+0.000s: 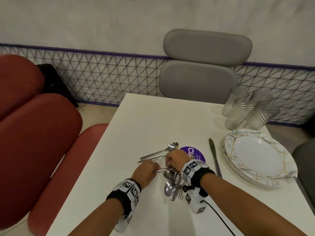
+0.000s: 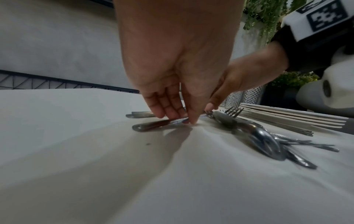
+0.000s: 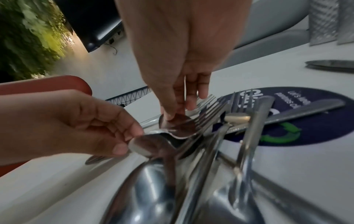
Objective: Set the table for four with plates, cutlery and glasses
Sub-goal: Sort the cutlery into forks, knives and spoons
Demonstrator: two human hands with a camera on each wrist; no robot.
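Round purple sticker (image 1: pixel 196 153) on the white bench (image 1: pixel 136 125): big white letters "Cl" can be read in the head view; the rest of the word is hidden under the right hand (image 1: pixel 175 159).
Small white lines beside the big word: they begin with "Let" in the head view; the rest is too small and blurred to read.
Same sticker (image 3: pixel 306 121) in the right wrist view: a green arrow sign shows on it; the words are blurred and partly covered by cutlery.
White wrist bands (image 1: pixel 193 167): black and white square code markers, no letters.
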